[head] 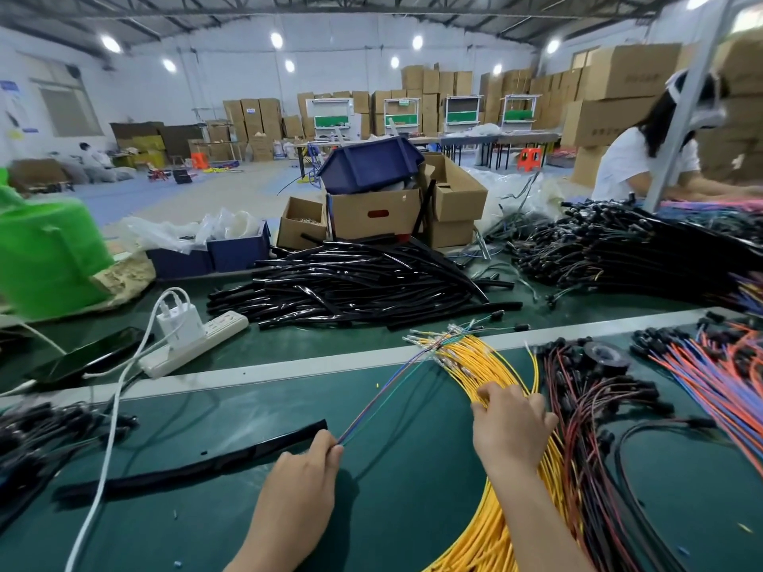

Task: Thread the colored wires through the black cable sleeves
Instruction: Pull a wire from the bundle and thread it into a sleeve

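At the table's far left corner sits a green bag (45, 249). Beside it, along the far strip of the table (413, 468), lie a dark phone (86, 357) and a white power strip (194, 344) with a charger plugged in. A white cable (105, 456) runs from there across the table to the near edge. Black connector leads (37, 431) are heaped at the left edge.

One black sleeve (198, 468) lies flat on the green mat, running from the near left toward the middle, its far end just beside the left hand (305, 476). That hand pinches a few colored wires (384, 390), blue, purple and green, between thumb and fingertips. They arc up and away to the right, and their metal tips reach over the grey rail that crosses the table. No wire is inside the sleeve.

Beyond the rail, at mid-table, is a big sleeve pile (351, 282), glossy and black.

The hands are apart. The right hand (512, 427) rests on a thick bundle of yellow wires (483, 365) that fans from the near edge toward the rail. Its fingers are curled down into the strands; whether they grip any I cannot tell.

Just right of the yellow bundle lie red and black wires (586, 406), with a tape roll (605, 357) near the rail. Orange and blue wires (710, 377) spread at the right edge. A person (644, 163) in white stands at the far right corner.
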Demonstrator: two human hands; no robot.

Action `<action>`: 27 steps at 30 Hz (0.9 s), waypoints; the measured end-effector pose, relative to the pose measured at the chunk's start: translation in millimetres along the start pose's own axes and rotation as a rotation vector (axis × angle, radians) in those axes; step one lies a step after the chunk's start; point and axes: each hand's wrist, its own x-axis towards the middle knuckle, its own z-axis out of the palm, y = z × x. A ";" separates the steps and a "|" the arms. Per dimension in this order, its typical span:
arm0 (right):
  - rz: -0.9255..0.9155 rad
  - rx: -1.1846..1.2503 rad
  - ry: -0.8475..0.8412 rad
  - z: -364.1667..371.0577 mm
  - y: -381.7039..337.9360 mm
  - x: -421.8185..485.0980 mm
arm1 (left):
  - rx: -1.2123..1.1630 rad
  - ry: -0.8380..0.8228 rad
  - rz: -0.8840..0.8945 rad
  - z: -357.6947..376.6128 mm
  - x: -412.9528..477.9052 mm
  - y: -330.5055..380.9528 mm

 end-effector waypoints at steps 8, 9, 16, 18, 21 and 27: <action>0.100 -0.055 -0.150 -13.4 -13.7 25.3 | -0.045 -0.004 0.020 -5.2 4.0 -1.3; 0.094 -0.092 -0.195 -16.6 -17.3 28.1 | -0.052 -0.006 0.016 -6.0 2.5 -2.8; 0.057 -0.010 -0.312 -29.3 -21.5 37.9 | -0.281 0.071 0.069 -6.0 5.1 -6.0; 0.014 -0.020 -0.337 -36.0 -24.2 41.6 | -0.376 0.087 0.010 -4.4 7.7 -9.4; -0.057 -0.022 -0.302 -50.3 -29.2 52.4 | -0.412 0.059 -0.009 -1.3 7.5 -10.2; -0.185 0.467 0.213 -99.9 -37.9 70.3 | -0.334 0.144 0.115 -9.4 7.0 -7.7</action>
